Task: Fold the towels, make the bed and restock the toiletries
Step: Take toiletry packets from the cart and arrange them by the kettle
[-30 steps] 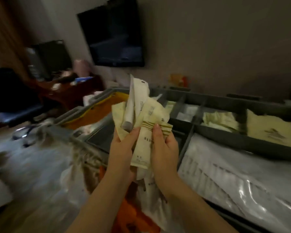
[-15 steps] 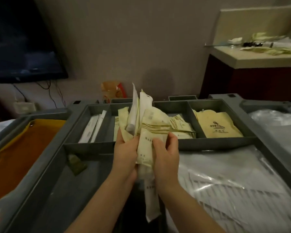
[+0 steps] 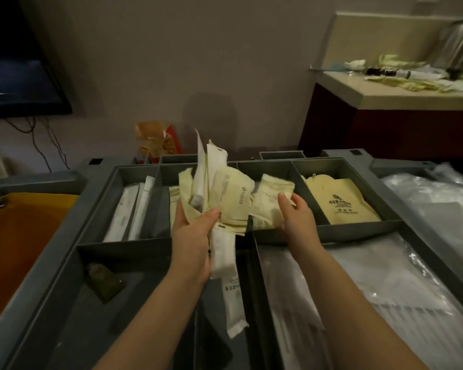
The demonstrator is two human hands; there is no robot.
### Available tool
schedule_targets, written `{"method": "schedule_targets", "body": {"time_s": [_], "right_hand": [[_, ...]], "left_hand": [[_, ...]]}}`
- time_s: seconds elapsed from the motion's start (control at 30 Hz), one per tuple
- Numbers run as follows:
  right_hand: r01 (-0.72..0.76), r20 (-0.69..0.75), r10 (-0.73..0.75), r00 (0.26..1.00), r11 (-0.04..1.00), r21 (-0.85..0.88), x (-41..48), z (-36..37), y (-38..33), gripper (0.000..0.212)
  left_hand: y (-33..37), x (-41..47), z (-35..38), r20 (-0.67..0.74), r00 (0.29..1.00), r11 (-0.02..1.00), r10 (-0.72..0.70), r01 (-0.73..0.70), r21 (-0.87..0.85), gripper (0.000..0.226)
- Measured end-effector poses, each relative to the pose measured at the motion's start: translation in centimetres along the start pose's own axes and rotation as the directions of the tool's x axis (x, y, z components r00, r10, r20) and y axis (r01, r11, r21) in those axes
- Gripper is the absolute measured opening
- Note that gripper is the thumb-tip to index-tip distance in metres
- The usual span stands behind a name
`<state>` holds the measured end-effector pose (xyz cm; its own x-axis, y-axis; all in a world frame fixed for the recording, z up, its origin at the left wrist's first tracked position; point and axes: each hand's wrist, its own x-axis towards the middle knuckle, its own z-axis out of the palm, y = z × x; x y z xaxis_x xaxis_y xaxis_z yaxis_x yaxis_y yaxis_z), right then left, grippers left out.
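While I stand at the cart, my left hand point(image 3: 191, 244): thumb and fingers clamped round a bundle of cream and white paper toiletry sachets point(image 3: 225, 198).
Right hand point(image 3: 296, 212): pinching one cream sachet point(image 3: 270, 206) over the grey plastic cart tray point(image 3: 353, 227).
Back row: four compartments; two long white sachets point(image 3: 134, 206), one tan pouch point(image 3: 342, 204).
Progress: gathering stock, I judge; restocking left, towels and bed unseen.

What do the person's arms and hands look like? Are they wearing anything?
The left hand and the right hand are bare: no gloves, and no rings show. The left forearm and the right forearm are bare too, with no sleeve, watch or bracelet as far as the picture reaches.
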<state>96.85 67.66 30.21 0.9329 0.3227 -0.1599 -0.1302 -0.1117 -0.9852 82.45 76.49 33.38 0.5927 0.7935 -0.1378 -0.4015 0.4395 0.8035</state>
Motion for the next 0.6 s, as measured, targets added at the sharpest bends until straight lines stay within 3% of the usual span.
{"method": "schedule_targets", "body": {"time_s": [0.1,0.2,0.3,0.4,0.5,0.6], "right_hand": [[0.141,-0.073,-0.174,0.982,0.934,-0.327,0.2,-0.4,0.1,0.070],[0.331,-0.037,-0.380,0.924,0.846,-0.418,-1.8,0.0,-0.2,0.050],[0.349,0.176,-0.322,0.930,0.925,-0.151,-4.3,1.3,-1.3,0.016],[0.209,0.312,-0.244,0.918,0.968,0.142,-6.2,2.2,-2.0,0.018],[0.174,0.301,-0.251,0.920,0.950,0.261,-6.6,2.2,-2.3,0.019],[0.147,0.377,-0.231,0.897,0.960,0.239,-6.6,2.1,-2.1,0.009]], "left_hand": [[0.1,0.0,-0.3,-0.004,1.000,1.000,-0.027,0.027,-0.001,0.045],[-0.1,-0.1,-0.3,0.000,1.000,0.999,-0.031,0.031,0.009,0.045],[-0.4,-0.5,-0.1,0.033,0.999,1.000,-0.015,0.014,0.028,0.042],[-0.6,-0.8,-0.2,0.031,1.000,0.999,-0.006,0.005,0.044,0.041],[-0.5,-0.6,-0.4,0.020,1.000,1.000,0.005,-0.005,0.020,0.044],[-0.5,-0.6,-0.4,0.044,0.999,1.000,0.008,-0.009,0.017,0.046]]}}
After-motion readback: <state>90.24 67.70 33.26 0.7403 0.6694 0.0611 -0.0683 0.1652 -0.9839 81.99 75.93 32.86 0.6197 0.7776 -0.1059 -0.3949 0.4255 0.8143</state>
